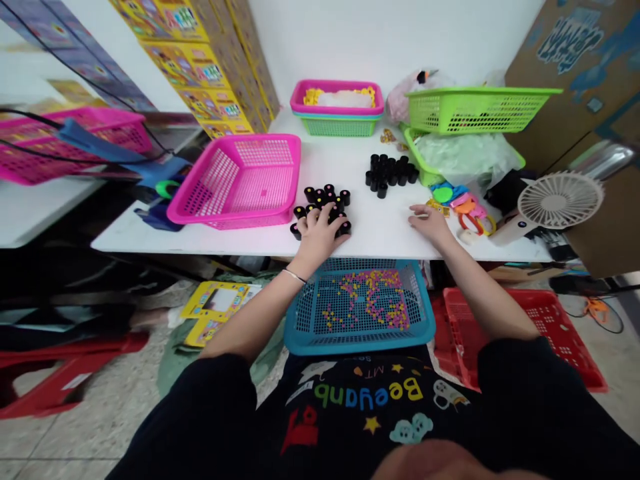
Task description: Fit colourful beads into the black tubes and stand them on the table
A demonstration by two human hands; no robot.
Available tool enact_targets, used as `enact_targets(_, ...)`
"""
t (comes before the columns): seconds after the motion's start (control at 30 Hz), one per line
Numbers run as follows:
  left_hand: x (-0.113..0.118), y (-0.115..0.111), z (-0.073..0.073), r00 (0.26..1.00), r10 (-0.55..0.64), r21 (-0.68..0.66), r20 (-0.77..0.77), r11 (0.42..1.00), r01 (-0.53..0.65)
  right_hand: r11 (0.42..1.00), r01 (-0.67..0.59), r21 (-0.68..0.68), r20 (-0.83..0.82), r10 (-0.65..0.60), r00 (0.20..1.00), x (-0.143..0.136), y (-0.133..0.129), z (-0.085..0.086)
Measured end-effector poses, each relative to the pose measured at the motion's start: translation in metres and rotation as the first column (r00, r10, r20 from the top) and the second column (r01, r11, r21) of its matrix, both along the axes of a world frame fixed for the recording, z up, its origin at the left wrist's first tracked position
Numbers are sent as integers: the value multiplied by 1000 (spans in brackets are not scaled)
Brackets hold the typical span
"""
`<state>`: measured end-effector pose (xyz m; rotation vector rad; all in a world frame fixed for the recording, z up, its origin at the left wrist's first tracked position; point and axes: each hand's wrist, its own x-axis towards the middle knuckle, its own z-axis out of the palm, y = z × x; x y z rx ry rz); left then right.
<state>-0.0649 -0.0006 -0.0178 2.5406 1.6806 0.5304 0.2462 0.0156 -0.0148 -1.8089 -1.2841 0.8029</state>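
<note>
Spread over a cluster of small black cylinders [320, 196] is my left hand [319, 232], its fingers apart and touching some of them. These cylinders stand close together and carry pink or yellow dots on top. Some are hidden under the fingers. My right hand [431, 224] rests low over the white table [380, 230], fingers loosely extended, with nothing visible in it. Farther back stands a second group of black cylinders [393, 171], with no coloured dots visible. Below the table edge, a blue basket [295, 327] on my lap holds scattered small pink and yellow pieces.
A pink basket [235, 217] stands left of the cylinders. Stacked baskets [340, 125] hold yellow pieces at the back. Green baskets [480, 110], a handheld fan [560, 200] and colourful tape rolls [470, 213] crowd the right side. Red crates [550, 320] sit below.
</note>
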Motion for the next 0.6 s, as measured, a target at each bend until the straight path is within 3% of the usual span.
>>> enact_targets(0.13, 0, 9, 11, 999, -48, 18, 7, 999, 47, 1000, 11, 25, 185, -16, 983, 8, 43, -10)
enact_targets(0.23, 22, 40, 32, 989, -78, 40, 127, 996, 74, 999, 46, 7, 270, -46, 962, -1, 78, -16)
enact_targets(0.33, 56, 105, 54, 962, -91, 17, 257, 996, 90, 982, 180, 54, 250, -188, 950, -15, 111, -19)
enact_targets(0.4, 81, 156, 62, 954, -45, -108, 296, 991, 80, 957, 268, 111, 226, -287, 931, -24, 124, -20)
enact_targets(0.47, 104, 202, 64, 970, -20, -242, 243, 967, 81, 935, 315, 164, 231, -347, 909, -29, 131, -23)
enact_targets(0.6, 140, 267, 56, 984, -163, -296, 69, 939, 176, 933, 247, 261, 279, -318, 906, -29, 130, -34)
